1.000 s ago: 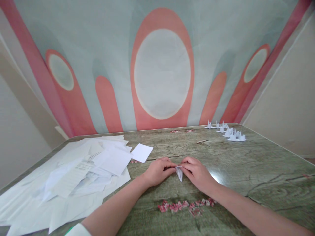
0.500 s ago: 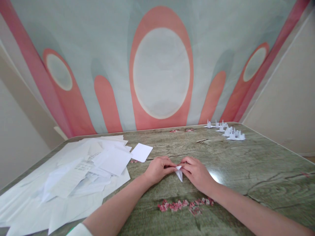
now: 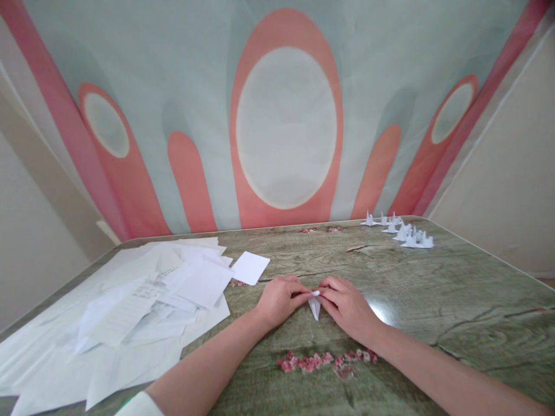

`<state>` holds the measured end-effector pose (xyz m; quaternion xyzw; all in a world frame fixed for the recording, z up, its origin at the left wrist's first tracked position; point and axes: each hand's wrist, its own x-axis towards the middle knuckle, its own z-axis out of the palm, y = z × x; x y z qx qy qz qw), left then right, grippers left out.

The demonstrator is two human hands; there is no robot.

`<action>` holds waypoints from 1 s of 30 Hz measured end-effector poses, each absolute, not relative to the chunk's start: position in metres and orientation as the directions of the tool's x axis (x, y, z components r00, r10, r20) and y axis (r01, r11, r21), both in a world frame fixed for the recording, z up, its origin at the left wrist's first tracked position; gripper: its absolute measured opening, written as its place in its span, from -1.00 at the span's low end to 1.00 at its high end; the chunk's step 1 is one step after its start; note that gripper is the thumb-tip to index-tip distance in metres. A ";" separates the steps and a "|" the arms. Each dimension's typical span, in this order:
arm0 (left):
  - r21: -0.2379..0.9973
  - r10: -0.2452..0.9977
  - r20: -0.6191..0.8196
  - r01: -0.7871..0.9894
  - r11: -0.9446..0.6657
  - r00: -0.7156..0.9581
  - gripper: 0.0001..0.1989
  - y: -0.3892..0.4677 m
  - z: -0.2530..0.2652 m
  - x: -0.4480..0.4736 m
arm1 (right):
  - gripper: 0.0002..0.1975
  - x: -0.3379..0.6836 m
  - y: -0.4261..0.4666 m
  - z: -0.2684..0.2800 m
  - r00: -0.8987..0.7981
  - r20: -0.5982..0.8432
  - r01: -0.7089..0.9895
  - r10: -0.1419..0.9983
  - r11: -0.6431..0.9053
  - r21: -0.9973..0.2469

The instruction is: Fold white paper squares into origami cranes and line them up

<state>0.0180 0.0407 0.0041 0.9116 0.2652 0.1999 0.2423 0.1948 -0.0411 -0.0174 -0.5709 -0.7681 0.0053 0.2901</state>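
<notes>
Between my two hands is a small piece of folded white paper [image 3: 314,309], its pointed end hanging toward me. My left hand [image 3: 281,297] pinches its upper left side between thumb and fingers. From the right, my right hand [image 3: 344,303] pinches the other side, and the fingertips of both hands almost meet at the top fold. Part of the paper is hidden behind the fingers. A single white paper square [image 3: 250,268] lies flat just beyond my left hand.
A wide heap of loose white sheets [image 3: 125,323] covers the left of the wood-patterned table [image 3: 433,300]. Several folded paper cranes [image 3: 405,232] stand at the far right corner. A patterned curtain [image 3: 208,86] hangs behind the table's far edge.
The folded paper has tilted slightly, its lower point shifting a little left, and its top fold looks narrower between my fingers. Both hands keep their pinch in nearly the same place.
</notes>
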 end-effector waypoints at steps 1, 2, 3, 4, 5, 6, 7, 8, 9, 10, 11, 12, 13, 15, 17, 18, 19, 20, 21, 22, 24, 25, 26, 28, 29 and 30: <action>0.529 0.577 0.244 0.392 -0.753 0.779 -0.79 0.040 0.004 0.018 | -0.83 0.195 -0.041 -0.017 -0.177 0.436 0.874 0.882 0.345 -0.343; 0.511 0.573 0.251 0.395 -0.763 0.780 -0.79 0.040 0.004 0.017 | -0.84 0.194 -0.042 -0.017 -0.172 0.432 0.873 0.885 0.340 -0.349; 0.494 0.567 0.258 0.397 -0.773 0.782 -0.79 0.039 0.004 0.017 | -0.84 0.194 -0.042 -0.016 -0.167 0.428 0.873 0.888 0.335 -0.355; 0.478 0.561 0.265 0.398 -0.783 0.785 -0.79 0.038 0.004 0.017 | -0.85 0.194 -0.043 -0.016 -0.162 0.428 0.872 0.889 0.332 -0.360; 0.464 0.555 0.270 0.399 -0.791 0.787 -0.79 0.038 0.004 0.017 | -0.86 0.193 -0.043 -0.016 -0.158 0.429 0.871 0.889 0.330 -0.363; 0.450 0.550 0.275 0.400 -0.798 0.789 -0.79 0.037 0.004 0.016 | -0.86 0.193 -0.043 -0.016 -0.155 0.432 0.870 0.888 0.330 -0.366; 0.437 0.544 0.279 0.400 -0.806 0.791 -0.78 0.037 0.004 0.016 | -0.86 0.193 -0.043 -0.016 -0.154 0.434 0.869 0.888 0.331 -0.368; 0.422 0.536 0.281 0.399 -0.814 0.796 -0.78 0.036 0.005 0.016 | -0.86 0.193 -0.044 -0.016 -0.154 0.436 0.868 0.887 0.332 -0.369; 0.407 0.528 0.283 0.398 -0.822 0.801 -0.78 0.036 0.005 0.016 | -0.87 0.193 -0.044 -0.015 -0.154 0.436 0.866 0.886 0.334 -0.371; 0.392 0.519 0.285 0.396 -0.831 0.806 -0.77 0.036 0.005 0.015 | -0.87 0.193 -0.044 -0.015 -0.154 0.436 0.865 0.887 0.334 -0.375; 0.375 0.510 0.287 0.395 -0.839 0.811 -0.77 0.036 0.006 0.015 | -0.87 0.193 -0.045 -0.015 -0.153 0.434 0.863 0.888 0.334 -0.379; 0.356 0.502 0.289 0.395 -0.847 0.815 -0.76 0.035 0.006 0.015 | -0.86 0.193 -0.045 -0.014 -0.153 0.432 0.860 0.889 0.335 -0.384; 0.331 0.493 0.289 0.398 -0.856 0.820 -0.76 0.035 0.006 0.015 | -0.86 0.193 -0.046 -0.014 -0.151 0.433 0.858 0.888 0.336 -0.389; 0.262 0.470 0.282 0.405 -0.876 0.836 -0.75 0.034 0.007 0.015 | -0.85 0.193 -0.046 -0.014 -0.145 0.441 0.854 0.886 0.337 -0.396; 0.171 0.443 0.269 0.410 -0.896 0.855 -0.74 0.033 0.007 0.015 | -0.84 0.193 -0.045 -0.015 -0.140 0.455 0.853 0.880 0.340 -0.395; 0.125 0.428 0.266 0.409 -0.904 0.864 -0.73 0.032 0.008 0.015 | -0.84 0.193 -0.045 -0.015 -0.142 0.464 0.854 0.875 0.345 -0.390; 0.081 0.411 0.267 0.405 -0.911 0.872 -0.72 0.032 0.008 0.015 | -0.84 0.193 -0.044 -0.016 -0.147 0.473 0.855 0.869 0.352 -0.381; 0.041 0.395 0.271 0.400 -0.916 0.878 -0.72 0.032 0.007 0.015 | -0.85 0.194 -0.044 -0.016 -0.156 0.483 0.857 0.861 0.362 -0.368; 0.006 0.379 0.276 0.393 -0.919 0.883 -0.71 0.031 0.007 0.015 | -0.85 0.194 -0.044 -0.016 -0.168 0.495 0.859 0.853 0.373 -0.351; -0.025 0.365 0.281 0.386 -0.922 0.888 -0.70 0.031 0.007 0.015 | -0.85 0.194 -0.044 -0.016 -0.180 0.505 0.861 0.844 0.383 -0.334; -0.066 0.346 0.288 0.379 -0.923 0.893 -0.70 0.031 0.006 0.016 | -0.86 0.193 -0.044 -0.014 -0.196 0.519 0.866 0.832 0.396 -0.307; -0.077 0.343 0.290 0.379 -0.922 0.893 -0.70 0.031 0.006 0.016 | -0.87 0.192 -0.045 -0.013 -0.199 0.522 0.868 0.829 0.397 -0.299; -0.081 0.342 0.292 0.380 -0.921 0.893 -0.71 0.032 0.006 0.016 | -0.87 0.192 -0.045 -0.013 -0.200 0.524 0.869 0.828 0.397 -0.295; -0.076 0.343 0.296 0.380 -0.922 0.892 -0.72 0.032 0.005 0.016 | -0.89 0.190 -0.046 -0.011 -0.197 0.528 0.872 0.826 0.394 -0.291; -0.070 0.343 0.297 0.379 -0.923 0.891 -0.72 0.032 0.005 0.016 | -0.90 0.190 -0.046 -0.011 -0.196 0.531 0.873 0.824 0.394 -0.289; -0.064 0.344 0.299 0.379 -0.923 0.890 -0.73 0.032 0.005 0.016 | -0.90 0.190 -0.046 -0.011 -0.198 0.534 0.872 0.822 0.396 -0.286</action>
